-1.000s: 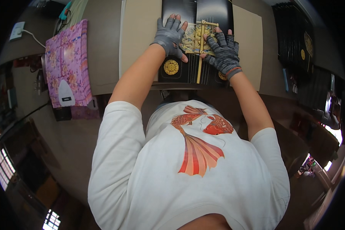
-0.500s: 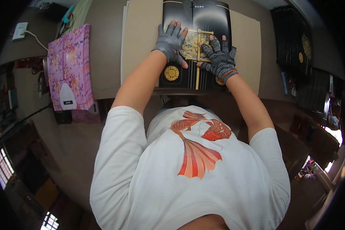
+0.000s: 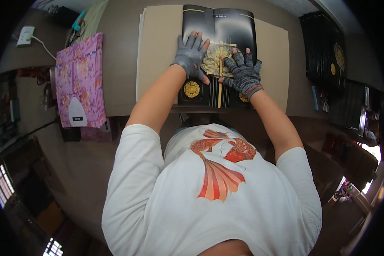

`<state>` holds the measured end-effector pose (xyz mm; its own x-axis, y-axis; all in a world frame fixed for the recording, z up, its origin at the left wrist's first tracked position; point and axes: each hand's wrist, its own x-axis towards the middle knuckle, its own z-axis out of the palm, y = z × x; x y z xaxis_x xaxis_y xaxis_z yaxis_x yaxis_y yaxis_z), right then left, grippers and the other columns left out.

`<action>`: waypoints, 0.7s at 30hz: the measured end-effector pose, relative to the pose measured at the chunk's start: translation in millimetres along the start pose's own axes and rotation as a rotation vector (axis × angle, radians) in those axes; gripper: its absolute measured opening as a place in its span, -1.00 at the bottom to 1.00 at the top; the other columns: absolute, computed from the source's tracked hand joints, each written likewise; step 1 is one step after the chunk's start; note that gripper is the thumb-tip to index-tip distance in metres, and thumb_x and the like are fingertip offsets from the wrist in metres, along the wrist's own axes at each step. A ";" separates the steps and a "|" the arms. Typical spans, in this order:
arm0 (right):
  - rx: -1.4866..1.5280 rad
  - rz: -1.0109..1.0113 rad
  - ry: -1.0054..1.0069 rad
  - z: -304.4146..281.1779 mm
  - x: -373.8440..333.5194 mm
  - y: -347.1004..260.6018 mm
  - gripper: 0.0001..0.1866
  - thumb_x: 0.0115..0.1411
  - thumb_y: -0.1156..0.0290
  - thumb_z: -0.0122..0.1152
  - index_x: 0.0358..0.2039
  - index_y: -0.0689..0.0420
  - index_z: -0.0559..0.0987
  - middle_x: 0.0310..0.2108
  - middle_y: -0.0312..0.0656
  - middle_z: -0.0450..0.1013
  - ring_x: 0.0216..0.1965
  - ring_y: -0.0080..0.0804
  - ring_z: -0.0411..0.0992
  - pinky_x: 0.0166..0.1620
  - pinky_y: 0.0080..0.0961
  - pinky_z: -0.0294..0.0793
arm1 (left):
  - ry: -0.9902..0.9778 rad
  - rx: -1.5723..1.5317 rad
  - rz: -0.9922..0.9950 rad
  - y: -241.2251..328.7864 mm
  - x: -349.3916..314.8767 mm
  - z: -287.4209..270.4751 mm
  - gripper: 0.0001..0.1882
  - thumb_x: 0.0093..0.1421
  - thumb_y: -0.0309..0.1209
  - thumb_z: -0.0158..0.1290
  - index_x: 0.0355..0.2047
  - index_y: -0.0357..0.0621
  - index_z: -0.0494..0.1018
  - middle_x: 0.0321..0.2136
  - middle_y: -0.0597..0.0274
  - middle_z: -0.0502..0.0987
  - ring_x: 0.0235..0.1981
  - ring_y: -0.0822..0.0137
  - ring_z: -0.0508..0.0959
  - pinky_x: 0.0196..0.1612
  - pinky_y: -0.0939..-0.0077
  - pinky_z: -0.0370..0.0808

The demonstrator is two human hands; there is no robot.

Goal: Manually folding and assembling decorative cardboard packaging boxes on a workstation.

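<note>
A glossy black printed sheet (image 3: 234, 32) with gold patterns lies on a tan board (image 3: 162, 30) in front of me. My left hand (image 3: 191, 54), in a grey fingerless glove, presses on the sheet's left half with its fingers spread. Flat on the right half rests my right hand (image 3: 245, 72), in a dark striped fingerless glove, fingers apart. Between the hands show a gold ornate panel (image 3: 213, 59) and a narrow gold strip (image 3: 219, 96). A round gold emblem (image 3: 191, 89) sits below my left hand; its twin is partly hidden by my right wrist.
A stack of pink floral packages (image 3: 81, 81) lies at the table's left. Beyond it, a white power strip (image 3: 25, 36) trails a cord. Several black gold-marked sheets (image 3: 323, 47) are piled at the far right. A blue object (image 3: 314, 98) lies near that pile.
The whole scene sits slightly lower in the picture. Both hands remain flat on the black sheet, in nearly the same places, with fingers still spread.
</note>
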<state>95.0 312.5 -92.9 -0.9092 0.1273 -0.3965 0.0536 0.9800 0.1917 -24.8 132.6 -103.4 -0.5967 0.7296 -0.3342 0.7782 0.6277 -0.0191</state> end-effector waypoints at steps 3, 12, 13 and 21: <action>-0.021 0.008 -0.060 -8.0 -2.0 -4.3 -0.02 -0.01 -0.57 -0.05 0.40 -0.52 0.04 0.50 -0.28 -0.27 0.46 0.14 -0.46 0.25 0.51 -0.34 | 0.014 0.011 0.001 -0.9 -1.6 4.1 0.60 -0.53 0.55 0.21 0.45 0.03 -0.21 0.44 -0.15 -0.23 0.46 -0.07 -0.30 0.34 -0.32 -0.32; 0.030 0.021 -0.024 0.6 -1.8 -2.1 0.00 -0.03 -0.56 -0.01 0.40 -0.47 0.06 0.49 -0.27 -0.25 0.47 0.13 -0.47 0.25 0.50 -0.35 | 0.040 -0.090 0.053 -3.1 -2.1 6.6 0.52 -0.52 0.51 0.23 0.45 0.21 -0.12 0.43 -0.19 -0.21 0.46 -0.10 -0.31 0.31 -0.37 -0.42; 0.040 0.029 -0.013 1.4 -1.1 -1.7 0.00 -0.03 -0.55 -0.01 0.40 -0.46 0.07 0.49 -0.27 -0.25 0.47 0.12 -0.47 0.25 0.50 -0.36 | 0.041 -0.090 0.053 -2.9 -1.5 6.4 0.52 -0.52 0.51 0.23 0.45 0.20 -0.12 0.43 -0.19 -0.21 0.46 -0.10 -0.31 0.31 -0.38 -0.41; 0.067 0.017 -0.014 1.4 2.2 -1.1 0.00 -0.03 -0.55 0.01 0.39 -0.46 0.09 0.49 -0.26 -0.25 0.47 0.13 -0.46 0.25 0.50 -0.36 | 0.002 -0.050 0.036 -2.4 -0.7 -0.1 0.52 -0.51 0.51 0.23 0.45 0.19 -0.13 0.43 -0.19 -0.22 0.46 -0.11 -0.31 0.30 -0.40 -0.40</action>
<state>93.6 311.9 -95.3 -0.9022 0.1460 -0.4059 0.0972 0.9856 0.1386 -26.2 130.6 -103.1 -0.5690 0.7525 -0.3318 0.7884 0.6139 0.0402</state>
